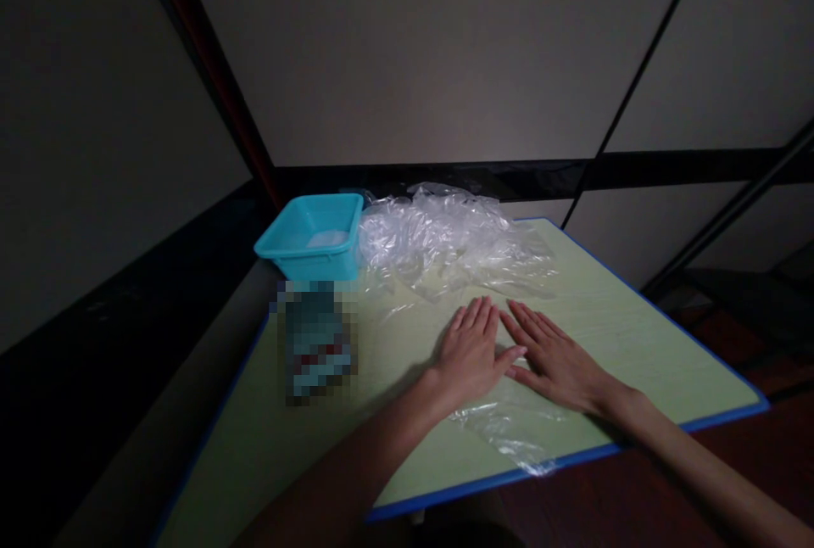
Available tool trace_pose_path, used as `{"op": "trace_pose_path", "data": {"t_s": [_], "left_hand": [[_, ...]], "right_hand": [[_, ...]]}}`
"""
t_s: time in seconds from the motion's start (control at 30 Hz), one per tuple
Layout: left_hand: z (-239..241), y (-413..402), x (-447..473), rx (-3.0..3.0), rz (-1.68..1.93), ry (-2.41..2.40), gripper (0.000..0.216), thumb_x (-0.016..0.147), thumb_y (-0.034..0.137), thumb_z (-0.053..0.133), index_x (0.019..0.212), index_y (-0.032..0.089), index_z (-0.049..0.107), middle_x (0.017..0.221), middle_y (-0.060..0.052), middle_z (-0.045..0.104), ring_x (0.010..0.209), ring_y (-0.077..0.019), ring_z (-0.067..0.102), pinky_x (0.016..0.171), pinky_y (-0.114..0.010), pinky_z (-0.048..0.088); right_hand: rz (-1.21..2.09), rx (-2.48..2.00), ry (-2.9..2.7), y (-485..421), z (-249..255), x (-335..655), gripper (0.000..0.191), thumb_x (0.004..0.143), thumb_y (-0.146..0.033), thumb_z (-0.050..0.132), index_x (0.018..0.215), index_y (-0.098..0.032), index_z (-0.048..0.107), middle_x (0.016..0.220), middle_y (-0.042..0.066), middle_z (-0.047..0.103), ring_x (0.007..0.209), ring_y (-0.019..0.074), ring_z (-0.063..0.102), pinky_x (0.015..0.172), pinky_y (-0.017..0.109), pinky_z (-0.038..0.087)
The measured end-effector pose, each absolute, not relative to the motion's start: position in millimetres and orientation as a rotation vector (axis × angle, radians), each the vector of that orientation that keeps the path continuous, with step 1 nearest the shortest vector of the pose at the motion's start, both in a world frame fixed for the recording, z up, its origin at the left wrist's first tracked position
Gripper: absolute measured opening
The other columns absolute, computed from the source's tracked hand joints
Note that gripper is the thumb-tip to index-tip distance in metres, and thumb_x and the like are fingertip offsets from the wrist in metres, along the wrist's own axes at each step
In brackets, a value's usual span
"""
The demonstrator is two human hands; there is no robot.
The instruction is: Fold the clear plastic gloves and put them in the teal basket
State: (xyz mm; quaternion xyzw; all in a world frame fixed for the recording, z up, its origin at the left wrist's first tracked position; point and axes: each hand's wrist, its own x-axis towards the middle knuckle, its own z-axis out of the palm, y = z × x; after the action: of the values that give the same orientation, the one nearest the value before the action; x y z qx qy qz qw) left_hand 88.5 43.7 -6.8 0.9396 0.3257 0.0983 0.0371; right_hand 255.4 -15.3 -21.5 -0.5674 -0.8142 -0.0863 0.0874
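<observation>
My left hand [469, 355] lies palm down, fingers stretched forward, on a clear plastic bag [502, 433] spread over the table. Beside it my right hand [557, 357] rests flat too, its fingers slightly apart and its thumb close to my left thumb. The bag is thin and see-through, so its outline is hard to follow; its wrinkled near end reaches the table's front edge. Beyond my fingertips lies a crumpled heap of clear plastic bags [445, 234]. Neither hand grips anything.
The pale green table [667, 370] has a blue edge. A turquoise plastic basin [311, 264] with something whitish inside stands at the back left. In front of it is a pixelated object [318, 340] I cannot make out. Wall panels [420, 47] rise directly behind the table.
</observation>
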Motion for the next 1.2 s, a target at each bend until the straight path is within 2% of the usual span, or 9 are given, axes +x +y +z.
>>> {"op": "trace_pose_path", "data": {"t_s": [0.23, 0.4, 0.63, 0.8, 0.97, 1.2], "left_hand": [[-4.0, 60.0, 35.2, 2.976, 0.256, 1.045, 0.066, 0.092, 0.053, 0.015, 0.136, 0.005, 0.026, 0.144, -0.013, 0.023, 0.134, -0.0209, 0.015, 0.108, -0.035, 0.017], [-6.1, 68.8, 1.5, 2.959, 0.251, 1.167, 0.06, 0.093, 0.049, 0.022, 0.135, 0.007, 0.03, 0.144, -0.013, 0.026, 0.133, -0.0211, 0.018, 0.106, -0.037, 0.021], [-4.5, 66.9, -0.3, 2.936, 0.215, 1.25, 0.059, 0.092, 0.048, 0.026, 0.134, 0.007, 0.031, 0.143, -0.014, 0.026, 0.133, -0.0228, 0.02, 0.106, -0.037, 0.022], [-5.9, 66.6, 0.7, 2.946, 0.234, 1.251, 0.059, 0.092, 0.047, 0.027, 0.134, 0.006, 0.031, 0.144, -0.015, 0.025, 0.133, -0.0231, 0.02, 0.106, -0.037, 0.021], [-7.5, 67.8, -0.5, 2.948, 0.251, 1.239, 0.059, 0.093, 0.048, 0.026, 0.134, 0.006, 0.032, 0.144, -0.014, 0.025, 0.133, -0.0231, 0.02, 0.107, -0.037, 0.021], [-7.3, 69.0, -2.2, 2.928, 0.266, 1.23, 0.058, 0.092, 0.047, 0.028, 0.134, 0.007, 0.03, 0.144, -0.014, 0.025, 0.133, -0.023, 0.019, 0.106, -0.037, 0.022]], "right_hand": [[-0.244, -1.707, -2.437, -17.3, -19.5, 254.6, 0.079, 0.084, -0.061, 0.035, 0.142, -0.014, 0.011, 0.145, 0.013, 0.017, 0.132, 0.0278, 0.017, 0.106, 0.043, 0.024], [-0.218, -1.689, -2.421, -17.3, -17.6, 256.0, 0.079, 0.083, -0.061, 0.036, 0.143, -0.019, 0.005, 0.146, 0.01, 0.012, 0.132, 0.0281, 0.017, 0.106, 0.045, 0.024], [0.02, -1.806, -2.246, -20.2, -3.7, 252.5, 0.062, 0.092, -0.048, 0.026, 0.139, -0.029, -0.009, 0.146, 0.004, 0.003, 0.131, 0.028, 0.015, 0.101, 0.051, 0.03], [-0.054, -1.724, -2.317, -46.2, 3.4, 202.4, 0.071, 0.089, -0.051, 0.033, 0.142, -0.018, -0.003, 0.147, 0.009, 0.005, 0.133, 0.0265, 0.009, 0.106, 0.048, 0.023], [-0.079, -1.619, -2.451, -68.2, -3.6, 187.8, 0.077, 0.087, -0.052, 0.038, 0.142, -0.013, 0.001, 0.145, 0.013, 0.016, 0.132, 0.0268, 0.016, 0.106, 0.046, 0.025], [-0.128, -1.611, -2.488, -75.5, -6.8, 200.4, 0.08, 0.086, -0.051, 0.039, 0.141, -0.01, -0.003, 0.145, 0.014, 0.015, 0.132, 0.0261, 0.018, 0.106, 0.043, 0.026]]}}
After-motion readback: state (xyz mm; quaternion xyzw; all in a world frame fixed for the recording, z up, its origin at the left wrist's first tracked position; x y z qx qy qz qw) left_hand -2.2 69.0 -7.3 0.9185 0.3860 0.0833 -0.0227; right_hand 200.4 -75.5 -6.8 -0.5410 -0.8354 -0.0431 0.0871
